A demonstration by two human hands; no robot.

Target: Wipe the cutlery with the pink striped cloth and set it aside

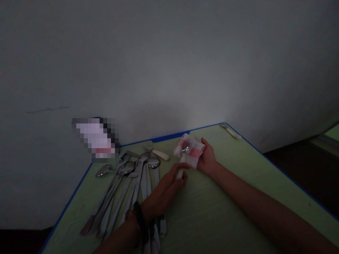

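The left hand (165, 184) curls its fingers snugly round a white-handled utensil (180, 173), two o'clock from the heaped steel cutlery (143, 181), metal head over the checked cloth (196, 152)! Right hand (208, 158) bears that cloth, fingers mostly hidden; their bend, can't tell.

From where I stand, most of the right hand's (208, 157) fingers are hidden behind the pink-and-white cloth (196, 152). The left hand (169, 180) covers part of the pale-handled utensil (180, 173), whose shiny head is too blurred to name. The left forearm (124, 229) blocks some of the cutlery (127, 183), and I can't count the pieces. The 2 forearms and the table's (212, 218) near edge run out of view. Coarse blocks mask the dark-edged object (95, 137) by the wall (169, 63).
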